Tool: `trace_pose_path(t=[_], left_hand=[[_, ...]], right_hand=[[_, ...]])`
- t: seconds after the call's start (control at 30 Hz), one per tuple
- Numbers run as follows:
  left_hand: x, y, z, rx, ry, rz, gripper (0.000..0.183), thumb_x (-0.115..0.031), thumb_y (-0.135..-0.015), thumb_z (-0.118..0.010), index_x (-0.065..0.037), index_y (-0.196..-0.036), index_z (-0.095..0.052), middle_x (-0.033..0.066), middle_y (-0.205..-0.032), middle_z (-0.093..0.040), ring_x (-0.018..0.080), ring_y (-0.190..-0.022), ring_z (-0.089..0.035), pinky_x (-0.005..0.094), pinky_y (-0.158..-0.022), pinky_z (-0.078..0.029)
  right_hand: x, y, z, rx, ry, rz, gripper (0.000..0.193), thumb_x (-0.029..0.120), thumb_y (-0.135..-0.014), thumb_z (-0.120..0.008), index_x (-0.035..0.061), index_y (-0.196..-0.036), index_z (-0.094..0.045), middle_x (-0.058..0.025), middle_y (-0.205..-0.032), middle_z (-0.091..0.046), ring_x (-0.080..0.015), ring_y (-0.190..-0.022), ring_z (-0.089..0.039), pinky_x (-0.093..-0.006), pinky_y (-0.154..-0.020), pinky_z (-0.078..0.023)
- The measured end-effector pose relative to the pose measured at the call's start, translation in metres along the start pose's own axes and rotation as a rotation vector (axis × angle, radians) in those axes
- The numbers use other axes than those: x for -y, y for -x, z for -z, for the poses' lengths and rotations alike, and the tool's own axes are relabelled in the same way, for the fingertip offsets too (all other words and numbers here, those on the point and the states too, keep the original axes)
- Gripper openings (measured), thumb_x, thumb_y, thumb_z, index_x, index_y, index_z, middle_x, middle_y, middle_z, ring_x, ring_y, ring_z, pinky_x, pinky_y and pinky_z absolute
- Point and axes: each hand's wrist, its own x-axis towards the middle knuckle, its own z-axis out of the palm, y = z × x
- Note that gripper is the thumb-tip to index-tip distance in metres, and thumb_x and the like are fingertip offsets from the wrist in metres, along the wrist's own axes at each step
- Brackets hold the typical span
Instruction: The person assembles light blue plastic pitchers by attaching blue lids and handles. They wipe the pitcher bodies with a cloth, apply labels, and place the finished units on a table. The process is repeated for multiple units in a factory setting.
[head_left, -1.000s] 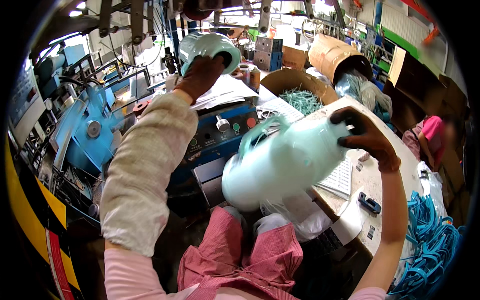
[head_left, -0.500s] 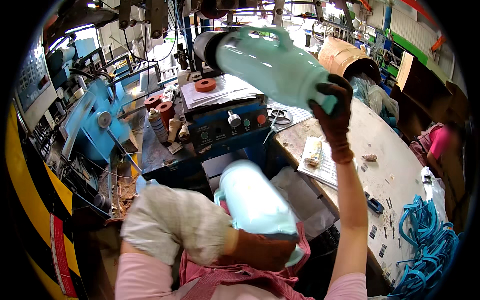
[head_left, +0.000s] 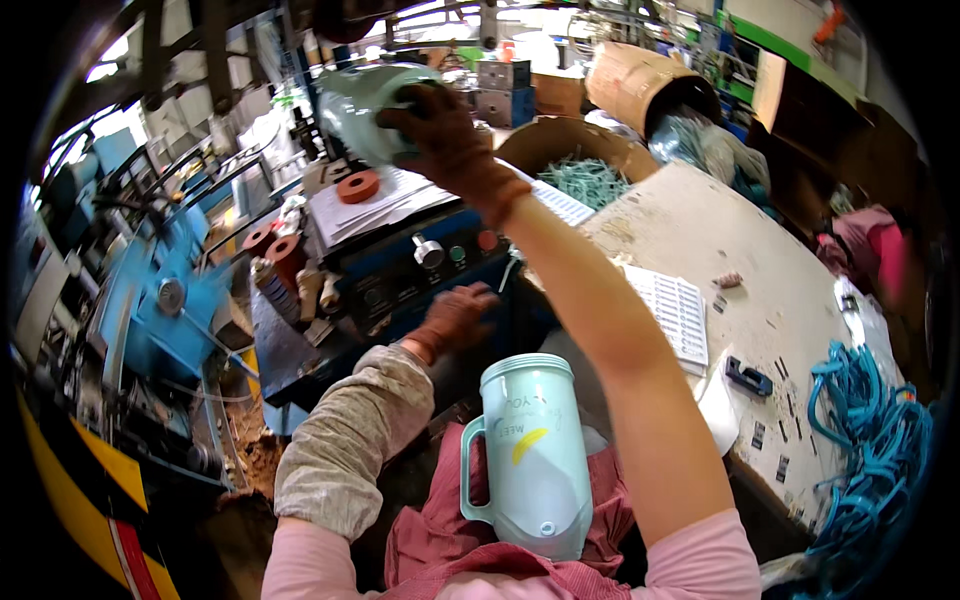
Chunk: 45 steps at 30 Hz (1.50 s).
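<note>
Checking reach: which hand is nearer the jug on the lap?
Left. The left hand is beyond the lap jug, not touching; the right hand is farther, holding another jug.

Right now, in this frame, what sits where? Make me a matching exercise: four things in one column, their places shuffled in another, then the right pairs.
Things:
1. Jug with a yellow mark
2. Orange-red ring
3. Blue strap bundle
4. Right hand

Places:
A. On the papers
B. At the raised pale green vessel
C. On the person's lap
D. By the table's right side

Pairs: 1-C, 2-A, 3-D, 4-B
</note>
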Motion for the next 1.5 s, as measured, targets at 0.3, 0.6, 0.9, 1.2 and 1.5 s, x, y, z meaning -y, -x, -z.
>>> trace_pose_path(t=[0.3,0.6,0.9,1.2,1.5], left_hand=[[0.039,-0.056,-0.058,0.073,-0.839,0.267,0.038,-0.012,-0.091,-0.046,-0.011,-0.129,-0.049,0.0089,-0.115,-0.059,0.0185,-0.104,-0.057,0.0361,-0.090,-0.043],[0.059,0.026,-0.118,-0.216,0.463,0.241,0.058,-0.038,-0.097,-0.042,-0.003,-0.142,-0.033,0.0177,-0.143,-0.039,0.0299,-0.125,-0.045,0.0418,-0.108,-0.031],[-0.054,0.039,-0.030,0.015,1.771,0.461,0.048,-0.039,-0.095,-0.043,-0.003,-0.128,-0.049,0.0130,-0.120,-0.053,0.0242,-0.108,-0.052,0.0357,-0.093,-0.043],[-0.027,-0.025,-0.069,-0.051,1.578,0.735,0.027,-0.028,-0.093,-0.058,-0.007,-0.109,-0.060,0.0039,-0.092,-0.062,0.0129,-0.079,-0.062,0.0265,-0.069,-0.052],[0.028,-0.099,-0.119,-0.393,1.611,0.588,0.013,-0.015,-0.086,-0.066,-0.006,-0.094,-0.062,0.0036,-0.079,-0.062,0.0117,-0.064,-0.059,0.0250,-0.058,-0.049]], right_hand=[[-0.004,0.096,0.037,-0.115,-0.063,-0.057,0.032,0.025,-0.076,-0.068,0.0141,-0.106,-0.064,-0.0112,-0.102,-0.062,-0.0296,-0.099,-0.057,-0.0428,-0.086,-0.045],[0.148,0.357,0.473,0.316,0.730,-1.013,0.041,0.027,-0.082,-0.069,0.0060,-0.116,-0.062,-0.0163,-0.110,-0.063,-0.0302,-0.098,-0.059,-0.0410,-0.084,-0.046],[0.372,0.429,0.778,0.897,1.922,-1.755,0.043,0.029,-0.077,-0.066,0.0059,-0.113,-0.060,-0.0189,-0.113,-0.058,-0.0354,-0.101,-0.055,-0.0469,-0.081,-0.046],[0.415,0.432,0.776,1.148,2.176,-1.628,0.046,0.031,-0.071,-0.063,0.0058,-0.109,-0.058,-0.0215,-0.116,-0.053,-0.0405,-0.105,-0.052,-0.0528,-0.078,-0.045],[0.343,0.368,0.775,0.682,1.991,-0.863,0.062,0.022,-0.071,-0.065,0.0019,-0.126,-0.046,-0.0225,-0.124,-0.047,-0.0400,-0.110,-0.048,-0.0519,-0.089,-0.041]])
